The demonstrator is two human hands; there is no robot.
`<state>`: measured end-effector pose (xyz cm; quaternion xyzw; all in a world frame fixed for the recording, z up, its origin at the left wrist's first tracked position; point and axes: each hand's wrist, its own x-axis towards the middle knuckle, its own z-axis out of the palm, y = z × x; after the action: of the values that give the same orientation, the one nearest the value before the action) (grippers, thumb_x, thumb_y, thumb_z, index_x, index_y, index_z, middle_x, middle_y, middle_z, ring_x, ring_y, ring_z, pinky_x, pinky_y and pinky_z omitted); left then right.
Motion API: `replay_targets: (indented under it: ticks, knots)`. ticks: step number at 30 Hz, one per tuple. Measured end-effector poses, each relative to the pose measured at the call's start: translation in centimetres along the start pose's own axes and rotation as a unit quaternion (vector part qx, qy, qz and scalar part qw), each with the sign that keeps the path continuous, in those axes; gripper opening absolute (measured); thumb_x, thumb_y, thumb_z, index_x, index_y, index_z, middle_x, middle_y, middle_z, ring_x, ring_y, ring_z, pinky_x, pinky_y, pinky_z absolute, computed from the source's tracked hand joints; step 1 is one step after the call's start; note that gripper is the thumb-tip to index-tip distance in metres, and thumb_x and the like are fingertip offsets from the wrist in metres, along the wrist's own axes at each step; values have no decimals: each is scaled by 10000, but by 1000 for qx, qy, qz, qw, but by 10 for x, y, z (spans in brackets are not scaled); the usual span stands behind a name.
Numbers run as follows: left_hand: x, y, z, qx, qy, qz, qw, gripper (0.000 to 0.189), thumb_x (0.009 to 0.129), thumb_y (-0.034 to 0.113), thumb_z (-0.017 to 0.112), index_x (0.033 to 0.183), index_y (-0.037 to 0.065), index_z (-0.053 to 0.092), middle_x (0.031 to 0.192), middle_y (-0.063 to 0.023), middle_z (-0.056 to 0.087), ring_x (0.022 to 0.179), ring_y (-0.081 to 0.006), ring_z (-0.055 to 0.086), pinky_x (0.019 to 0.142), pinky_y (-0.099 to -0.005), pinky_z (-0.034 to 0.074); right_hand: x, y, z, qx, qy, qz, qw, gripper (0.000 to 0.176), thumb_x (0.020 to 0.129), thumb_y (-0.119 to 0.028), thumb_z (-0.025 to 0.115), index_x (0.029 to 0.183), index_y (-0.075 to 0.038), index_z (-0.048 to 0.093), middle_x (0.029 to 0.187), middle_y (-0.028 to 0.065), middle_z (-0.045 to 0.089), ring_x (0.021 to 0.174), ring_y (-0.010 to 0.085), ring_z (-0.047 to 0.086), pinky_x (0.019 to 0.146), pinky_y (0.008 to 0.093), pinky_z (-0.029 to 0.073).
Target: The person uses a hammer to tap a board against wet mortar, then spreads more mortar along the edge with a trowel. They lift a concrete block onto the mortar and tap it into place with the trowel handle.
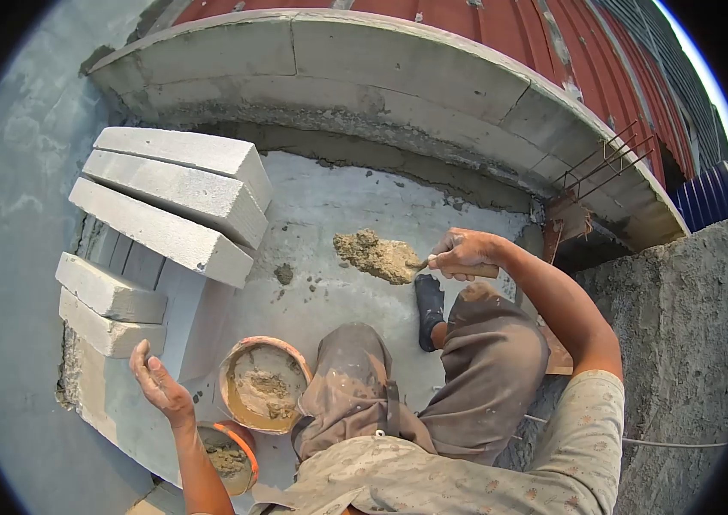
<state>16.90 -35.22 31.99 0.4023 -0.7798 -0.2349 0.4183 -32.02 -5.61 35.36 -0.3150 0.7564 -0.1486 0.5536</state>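
Note:
My right hand (465, 252) is closed around the wooden handle of a trowel (482, 271). A heap of wet mortar (377, 256) covers the trowel's blade, held out over the floor in front of my knees. My left hand (160, 388) hangs in the air at the lower left, its fingers apart and nothing in it. Just beyond its fingertips are two small light-grey blocks (111, 307). To the right of that hand stands a bucket (262, 378) with mortar inside. A smaller orange-rimmed bucket (231, 459) with mortar sits below it, close to my left forearm.
Several long white blocks (171, 210) are stacked at the left. A low block wall (338, 53) curves across the back, with bare steel rods (606, 163) sticking out at its right end. Mortar crumbs (284, 273) dot the floor. A rough cement wall (664, 318) rises on the right.

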Motion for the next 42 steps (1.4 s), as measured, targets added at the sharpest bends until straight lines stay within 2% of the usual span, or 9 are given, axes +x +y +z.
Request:
replay_targets:
  ticks: [3,7,10,13,21,29,37,40,42]
  knots:
    - [107,57,63,67,-53,105,991,437,1045,326,421,1309,-3,533,1331,-186,504,1280,-328,454,1092,-435,347,8,51,-55,28,94,46,994,350,918,-304,619,717,-17,639,602,59,594,499,146,576,450,324,478]
    - [188,36,150,145,-173,16,974,635,1015,568,353,1442,110,455,1492,-204,368,1415,-349,312,1166,-452,244,59,105,-126,-25,254,51,966,294,867,-266,577,744,-5,629,603,78,566,501,161,574,444,328,478]
    - [181,45,188,364,-215,-8,906,708,981,664,291,1509,200,376,1565,-194,268,1469,-356,197,1187,-519,103,134,165,-156,-323,421,-24,847,251,890,-256,565,933,-39,684,835,198,677,786,374,673,727,479,539]
    - [178,44,192,340,-198,-3,919,714,971,676,296,1508,212,376,1567,-176,280,1468,-346,211,1188,-510,113,190,188,-148,-267,493,2,828,294,923,-280,537,1019,-45,683,1009,241,672,973,431,624,832,521,503]
    - [177,47,194,323,-184,-5,928,710,957,686,315,1483,222,418,1553,-163,319,1456,-319,254,1188,-508,122,259,134,-92,-51,441,65,894,363,929,-272,498,1031,34,665,1091,289,647,1063,469,601,903,517,495]
    - [179,38,193,323,-185,-6,928,711,952,688,313,1478,224,428,1561,-146,317,1467,-309,240,1192,-513,119,230,218,-116,-25,423,176,888,352,809,-138,543,1094,35,659,1154,290,633,1132,445,586,947,466,487]
    - [179,33,196,339,-181,1,923,697,962,667,313,1489,220,405,1564,-153,303,1472,-311,229,1189,-523,124,210,238,-95,411,469,140,769,258,953,-232,514,950,25,514,718,130,582,577,194,595,424,338,470]
    - [180,35,194,339,-184,2,922,698,964,664,316,1489,214,403,1562,-155,305,1472,-312,227,1189,-519,126,255,178,-88,405,387,102,822,328,986,-288,505,1050,13,389,751,96,557,556,184,571,434,327,477]
    - [181,35,194,335,-188,9,923,698,964,664,315,1487,211,407,1557,-158,312,1472,-312,228,1191,-513,127,279,130,-79,353,395,73,845,281,915,-229,548,991,42,548,824,177,629,650,250,640,553,390,515]
